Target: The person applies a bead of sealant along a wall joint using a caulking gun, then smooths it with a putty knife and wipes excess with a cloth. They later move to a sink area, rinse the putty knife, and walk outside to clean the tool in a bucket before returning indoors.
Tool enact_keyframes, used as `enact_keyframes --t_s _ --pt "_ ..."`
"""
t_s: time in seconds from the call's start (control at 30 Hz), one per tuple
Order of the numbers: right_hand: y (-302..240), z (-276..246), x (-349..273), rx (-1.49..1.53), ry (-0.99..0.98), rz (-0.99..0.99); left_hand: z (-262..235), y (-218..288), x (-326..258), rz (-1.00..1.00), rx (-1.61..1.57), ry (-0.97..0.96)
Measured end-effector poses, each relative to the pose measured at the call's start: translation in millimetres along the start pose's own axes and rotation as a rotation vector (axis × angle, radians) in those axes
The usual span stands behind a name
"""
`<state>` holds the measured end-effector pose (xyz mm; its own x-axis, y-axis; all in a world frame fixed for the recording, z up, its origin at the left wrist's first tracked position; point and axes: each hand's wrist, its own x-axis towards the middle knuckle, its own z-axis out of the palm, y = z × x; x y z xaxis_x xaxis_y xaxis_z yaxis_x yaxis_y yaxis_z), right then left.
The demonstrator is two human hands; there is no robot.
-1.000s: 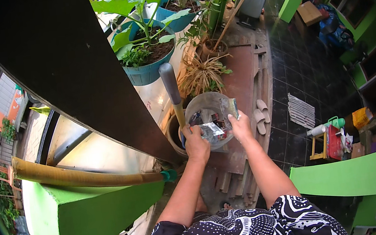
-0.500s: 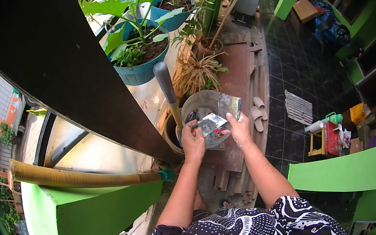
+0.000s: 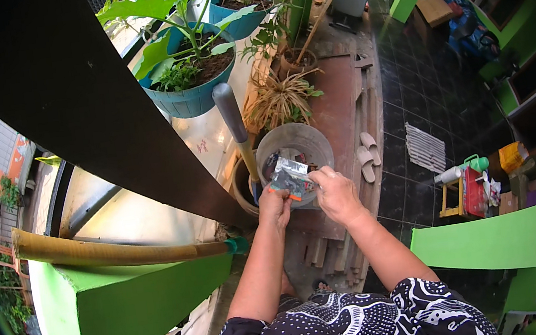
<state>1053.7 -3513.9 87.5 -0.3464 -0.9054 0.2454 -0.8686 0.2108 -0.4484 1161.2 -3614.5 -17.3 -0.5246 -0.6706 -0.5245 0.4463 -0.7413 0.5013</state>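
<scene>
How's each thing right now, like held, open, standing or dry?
Translucent bucket: open-topped, not full.
Silvery packet: held above the bucket.
Left hand: closed on the packet.
Right hand: curled at the packet's right edge.
Grey-handled tool: standing, tilted.
Nearer teal pot: planted.
Spiky plant: brown, dry-looking.
Slippers: unworn, side by side.

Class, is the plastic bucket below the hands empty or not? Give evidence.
Not empty: small dark items show inside the plastic bucket. How full, cannot tell; the silvery packet hides part.

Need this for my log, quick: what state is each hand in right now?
Left hand: closed, holding a packet.
Right hand: curled at the packet's right edge; whether its grip holds anything can't be told.
</scene>
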Motion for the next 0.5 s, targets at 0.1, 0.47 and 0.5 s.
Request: enact_keyframes --t_s 0.1,0.47,0.5 --pt "-13.9 5.5 -6.4 -0.086 -0.049 -0.081 19.9 5.8 -12.3 0.028 -0.043 -0.086" --pt "-20.1 40.5 11.7 -0.052 0.01 -0.107 18.5 5.4 0.2 0.226 -0.066 -0.056" --pt "-14.2 40.8 15.2 -0.052 0.026 -0.095 22.0 3.8 -4.3 0.224 -0.005 -0.035"
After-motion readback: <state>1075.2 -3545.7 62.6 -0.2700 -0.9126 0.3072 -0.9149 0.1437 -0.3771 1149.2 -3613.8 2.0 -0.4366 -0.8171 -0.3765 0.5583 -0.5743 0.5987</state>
